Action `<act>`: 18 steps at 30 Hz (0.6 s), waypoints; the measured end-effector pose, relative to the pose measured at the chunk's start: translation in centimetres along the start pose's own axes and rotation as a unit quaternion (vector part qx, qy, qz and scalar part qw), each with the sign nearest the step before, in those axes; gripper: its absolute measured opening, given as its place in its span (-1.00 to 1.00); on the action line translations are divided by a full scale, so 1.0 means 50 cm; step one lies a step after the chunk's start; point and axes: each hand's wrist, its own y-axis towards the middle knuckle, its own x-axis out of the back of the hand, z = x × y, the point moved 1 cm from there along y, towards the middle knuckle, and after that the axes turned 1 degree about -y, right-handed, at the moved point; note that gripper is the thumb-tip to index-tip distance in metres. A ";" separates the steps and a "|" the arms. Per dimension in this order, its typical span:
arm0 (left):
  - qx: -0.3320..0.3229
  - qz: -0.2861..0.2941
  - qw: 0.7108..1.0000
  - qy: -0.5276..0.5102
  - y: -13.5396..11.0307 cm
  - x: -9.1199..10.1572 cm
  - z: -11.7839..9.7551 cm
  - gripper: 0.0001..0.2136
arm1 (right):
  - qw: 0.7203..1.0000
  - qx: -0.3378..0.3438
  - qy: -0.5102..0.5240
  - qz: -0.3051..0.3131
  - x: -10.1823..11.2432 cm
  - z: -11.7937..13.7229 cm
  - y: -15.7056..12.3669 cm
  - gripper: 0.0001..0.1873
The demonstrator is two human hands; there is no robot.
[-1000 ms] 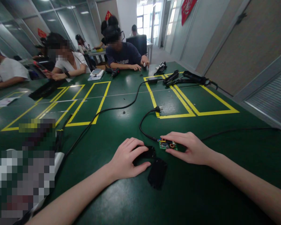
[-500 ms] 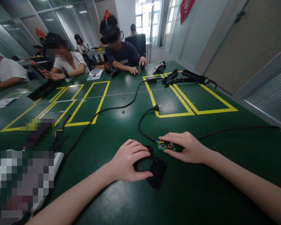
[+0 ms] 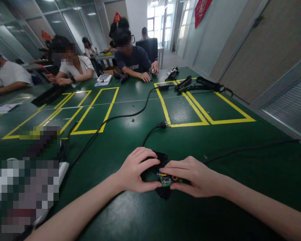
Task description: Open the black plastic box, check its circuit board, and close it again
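A small green circuit board [image 3: 166,181], with a copper coil and blue and yellow wires, is held between the thumb and fingers of my right hand [image 3: 194,177]. My left hand [image 3: 139,170] curls around a black plastic casing [image 3: 162,156], its fingertips on the casing and its thumb by the board's near edge. Much of the casing is hidden under that hand. Below the board lies a flat black cover piece [image 3: 163,193], partly covered. Beyond my hands, a short black cord ends in a power plug [image 3: 163,125] on the green table [image 3: 130,214].
A long black cable [image 3: 130,114] runs across the table past yellow tape outlines [image 3: 189,125]. Black tool-like items [image 3: 203,83] lie at the far right. A power drill [image 3: 124,78] and a co-worker [image 3: 134,62] are across the table; other people sit at the left.
My right hand has brought the circuit board left and nearer to me, over the black cover piece and against the casing. The plug has shifted slightly left and nearer. My left hand stays almost in place.
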 end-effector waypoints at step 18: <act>0.049 0.085 0.993 0.065 -0.014 -0.004 0.015 -0.80 | 0.998 -0.051 -0.021 0.019 -0.009 -0.023 -0.005 -0.56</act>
